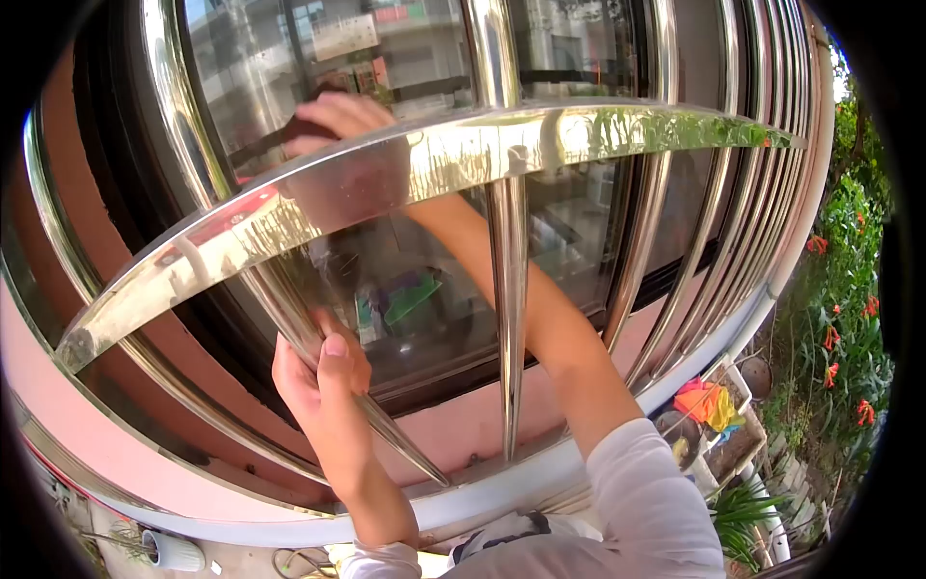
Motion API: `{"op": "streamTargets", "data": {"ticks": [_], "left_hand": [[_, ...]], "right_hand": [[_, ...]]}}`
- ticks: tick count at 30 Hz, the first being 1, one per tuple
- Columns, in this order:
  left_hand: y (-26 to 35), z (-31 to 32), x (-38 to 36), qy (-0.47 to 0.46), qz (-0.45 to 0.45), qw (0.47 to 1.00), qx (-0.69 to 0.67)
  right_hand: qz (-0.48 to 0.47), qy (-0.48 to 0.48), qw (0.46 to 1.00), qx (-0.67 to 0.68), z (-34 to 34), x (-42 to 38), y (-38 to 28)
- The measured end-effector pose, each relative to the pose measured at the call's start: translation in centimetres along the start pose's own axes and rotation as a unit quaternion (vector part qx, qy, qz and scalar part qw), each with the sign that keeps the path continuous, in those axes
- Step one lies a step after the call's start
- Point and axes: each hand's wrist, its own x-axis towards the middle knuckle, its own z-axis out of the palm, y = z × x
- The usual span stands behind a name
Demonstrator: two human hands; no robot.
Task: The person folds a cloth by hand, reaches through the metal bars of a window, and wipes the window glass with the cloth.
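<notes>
Gripping a bar (289, 309), left hand (323, 381); right hand (338, 121) (apparently) presses a cloth (294, 128).

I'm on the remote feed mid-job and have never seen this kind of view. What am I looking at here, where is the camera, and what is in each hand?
There is one picture, from a camera worn on the person's head, looking forward and down with a strong fisheye bend. No machine: two bare hands. In front is a window behind a grille of shiny steel bars. The left hand has its grip closed around a slanted bar. The right hand reaches between the bars, above the wide crossbar, and presses a dark object, possibly a cloth or sponge, against the glass. At lower right are flowering plants and a colourful cloth.
</notes>
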Motion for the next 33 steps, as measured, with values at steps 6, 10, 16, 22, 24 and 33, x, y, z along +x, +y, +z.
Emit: {"op": "streamTargets", "data": {"ticks": [6, 10, 16, 22, 24, 33], "left_hand": [[-0.1, 0.9, 0.2, 0.026, 0.001, 1.000, -0.005], [-0.1, 0.9, 0.3, 0.025, 0.009, 1.000, 0.000], [0.1, 1.5, 0.4, 0.051, 0.016, 0.999, 0.007], [-0.1, 1.1, 0.4, 0.025, 0.027, 0.999, 0.010], [-0.2, 1.1, 0.4, 0.024, 0.026, 0.999, 0.009], [-0.2, 1.2, 1.0, 0.032, 0.007, 0.999, -0.020]], "right_hand": [[0.250, 0.210, 0.928, -0.178, -3.1, 0.6, 3.4], [0.173, -0.058, 0.983, -0.003, -0.5, -4.1, -0.8], [0.109, -0.154, 0.982, -0.009, 0.1, -15.0, -11.2], [0.088, -0.228, 0.969, 0.042, -2.4, -14.4, -9.2], [0.129, -0.081, 0.988, -0.033, -2.5, -10.3, -5.1], [0.117, -0.094, 0.989, 0.009, -2.7, -13.5, -6.6]]}}
